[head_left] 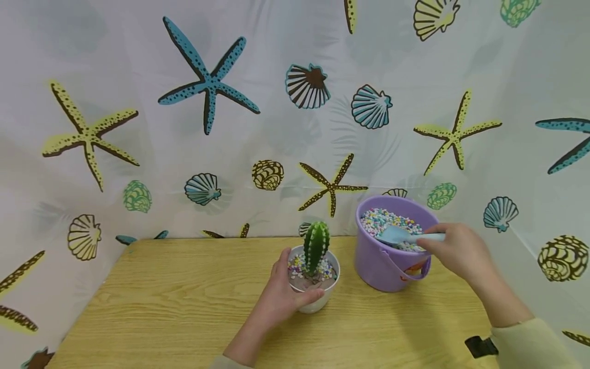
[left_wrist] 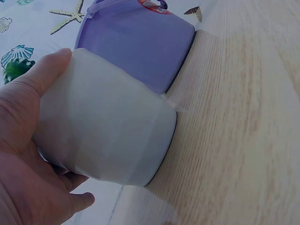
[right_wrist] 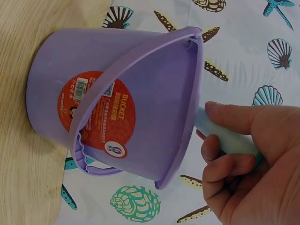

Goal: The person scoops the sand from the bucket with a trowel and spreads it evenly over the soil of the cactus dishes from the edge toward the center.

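My left hand (head_left: pixel 283 292) grips the side of a white pot (head_left: pixel 318 302), its thumb and fingers round the wall. A green cactus (head_left: pixel 316 246) stands upright in the pot, with brown soil and small colourful pebbles at its base. In the left wrist view the pot (left_wrist: pixel 108 122) stands on the table. My right hand (head_left: pixel 454 251) holds a light blue toy shovel (head_left: pixel 396 234) by its handle. The shovel's blade lies on the colourful pebbles (head_left: pixel 387 218) inside a purple bucket (head_left: pixel 373 261). From the right wrist, the bucket wall hides the blade and only the handle (right_wrist: pixel 229 136) shows.
The wooden table (head_left: pixel 184 297) spreads out under both hands. Behind it hangs a white curtain (head_left: pixel 276 133) printed with starfish and shells. The bucket's handle (right_wrist: pixel 103 84) hangs down its front, over a red label (right_wrist: pixel 117 110).
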{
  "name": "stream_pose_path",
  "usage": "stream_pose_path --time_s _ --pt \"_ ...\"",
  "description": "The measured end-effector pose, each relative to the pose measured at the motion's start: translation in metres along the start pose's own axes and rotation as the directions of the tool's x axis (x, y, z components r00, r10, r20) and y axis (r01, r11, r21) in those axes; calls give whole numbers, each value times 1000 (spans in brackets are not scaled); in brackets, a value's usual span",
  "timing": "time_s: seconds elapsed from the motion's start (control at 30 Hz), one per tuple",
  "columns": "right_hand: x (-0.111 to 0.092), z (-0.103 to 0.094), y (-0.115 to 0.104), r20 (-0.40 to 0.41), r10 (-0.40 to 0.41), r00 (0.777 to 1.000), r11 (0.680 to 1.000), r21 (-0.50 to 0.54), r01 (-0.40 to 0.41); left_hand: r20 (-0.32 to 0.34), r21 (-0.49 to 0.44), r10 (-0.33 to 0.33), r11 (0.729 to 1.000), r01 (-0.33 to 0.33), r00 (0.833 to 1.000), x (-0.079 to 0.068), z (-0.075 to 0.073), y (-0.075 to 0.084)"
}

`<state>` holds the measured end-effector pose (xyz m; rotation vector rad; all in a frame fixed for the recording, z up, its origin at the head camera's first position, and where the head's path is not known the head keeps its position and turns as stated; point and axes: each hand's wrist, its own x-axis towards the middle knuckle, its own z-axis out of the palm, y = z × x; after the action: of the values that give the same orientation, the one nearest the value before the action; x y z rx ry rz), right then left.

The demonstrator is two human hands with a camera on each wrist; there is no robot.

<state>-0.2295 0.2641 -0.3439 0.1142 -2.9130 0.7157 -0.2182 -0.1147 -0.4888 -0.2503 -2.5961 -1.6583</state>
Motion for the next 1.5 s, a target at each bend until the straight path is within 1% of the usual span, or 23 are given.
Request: stream_pose_path --time_s 0.2,0.43,0.63,0.77,0.9,1.03,1.23,1.37,1.5 --pt "3 14 -4 -23 5 1000 1000 18 -5 -1 6 -4 1000 4 1000 0 1 0" --pt "7 26 -5 -51 -4 999 1000 17 5 11 -12 -3 1000 3 1000 0 2 1" --pt "10 34 -2 -90 20 996 1000 24 -18 2 -4 11 1000 -11 1000 0 2 0" --pt "10 40 0 -113 38 993 999 16 -37 9 -6 2 1000 -2 1000 0 2 1" --pt "11 42 1 -115 50 992 999 12 -49 7 -6 -3 1000 3 1000 -1 1 2" --pt "13 43 2 -112 59 992 998 17 -58 0 0 6 1000 -6 1000 0 1 2" --pt "13 45 2 -126 61 990 997 47 -56 -3 -2 0 1000 0 1000 0 1 0" --pt "12 45 3 -119 69 990 996 62 -62 2 -6 -6 1000 6 1000 0 1 0" --pt "12 44 5 -116 70 991 995 80 -61 -1 -6 2 1000 -2 1000 0 2 1"
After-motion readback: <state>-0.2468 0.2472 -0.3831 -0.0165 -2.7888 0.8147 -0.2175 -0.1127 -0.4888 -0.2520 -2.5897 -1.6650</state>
